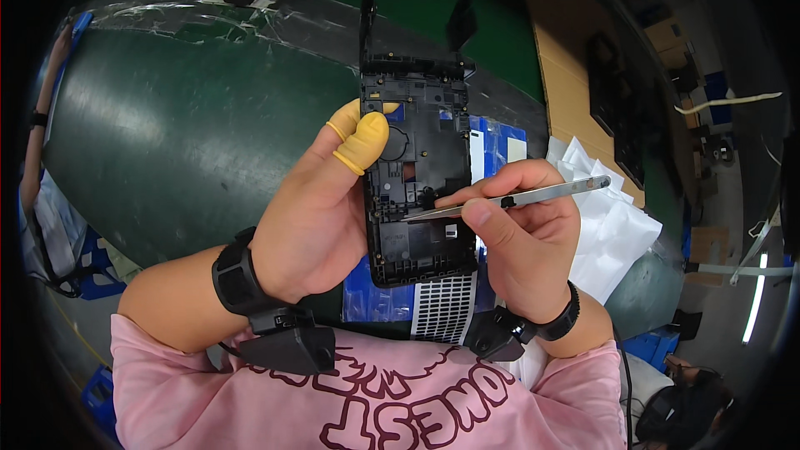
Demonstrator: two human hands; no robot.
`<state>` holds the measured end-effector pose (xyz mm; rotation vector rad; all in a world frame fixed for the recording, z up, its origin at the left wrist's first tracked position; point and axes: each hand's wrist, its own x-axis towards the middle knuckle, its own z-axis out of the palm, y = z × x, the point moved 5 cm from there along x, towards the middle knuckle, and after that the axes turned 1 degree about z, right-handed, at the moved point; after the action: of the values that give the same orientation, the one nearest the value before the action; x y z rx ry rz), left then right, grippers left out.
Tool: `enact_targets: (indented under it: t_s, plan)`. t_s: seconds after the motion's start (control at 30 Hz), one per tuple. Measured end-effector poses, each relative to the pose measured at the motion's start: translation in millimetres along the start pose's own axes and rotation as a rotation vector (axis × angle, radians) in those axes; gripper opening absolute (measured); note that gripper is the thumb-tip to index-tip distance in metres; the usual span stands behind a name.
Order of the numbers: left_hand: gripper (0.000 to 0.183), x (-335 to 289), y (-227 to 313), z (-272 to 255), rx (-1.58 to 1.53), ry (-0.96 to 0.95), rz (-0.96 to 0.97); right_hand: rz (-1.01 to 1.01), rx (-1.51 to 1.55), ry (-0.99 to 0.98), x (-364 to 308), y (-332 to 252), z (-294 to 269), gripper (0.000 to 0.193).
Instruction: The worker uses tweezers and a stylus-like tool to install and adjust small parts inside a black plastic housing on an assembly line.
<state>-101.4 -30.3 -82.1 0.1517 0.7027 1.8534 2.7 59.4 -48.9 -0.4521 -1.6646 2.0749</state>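
My left hand [321, 175] grips a long black plastic housing [429, 150] by its left side, with yellow finger cots [361, 143] on the thumb and a finger. The housing has an open frame at its far end and ribs, posts and small cut-outs on its inner face. In my right hand [533, 229], pinched between thumb and fingers, is a pair of metal tweezers [554, 192]. Their tips point left and lie over the lower part of the housing; whether they hold anything is too small to tell.
Under the housing lie a blue sheet [375, 300] and a white sheet with rows of black labels [443, 310]. White foam bags [612, 225] rest to the right, beside a cardboard box [567, 83] with black parts in it. A green mat [192, 125] covers the table.
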Motion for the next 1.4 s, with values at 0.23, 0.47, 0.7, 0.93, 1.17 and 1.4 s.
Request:
enact_targets:
  t_s: [0.23, 0.47, 0.7, 0.93, 1.17, 1.4]
  plan:
    - [0.036, -1.8, 2.3, -0.7, 0.0, 0.029, 0.024, 0.031, -0.027, 0.034, 0.2, 1.5, -0.7, 0.017]
    - [0.033, -1.4, 2.7, -1.0, -0.006, 0.013, 0.044, -0.007, 0.023, 0.016, 1.5, 4.2, -2.3, 0.017]
    - [0.033, -0.5, 2.2, -1.3, -0.024, 0.031, 0.038, 0.03, 0.042, 0.023, 2.5, 5.0, -1.6, 0.016]
    - [0.033, -0.9, 2.3, -2.2, -0.021, 0.021, 0.041, 0.047, 0.048, 0.028, 2.8, 7.1, -2.9, 0.016]
    - [0.033, -0.4, 1.7, -3.0, -0.021, 0.032, 0.043, 0.032, 0.05, 0.02, 3.7, 7.7, -1.9, 0.015]
    - [0.033, -1.2, 2.2, -2.6, -0.02, 0.029, 0.039, 0.022, 0.023, 0.019, 3.6, 8.3, -2.4, 0.015]
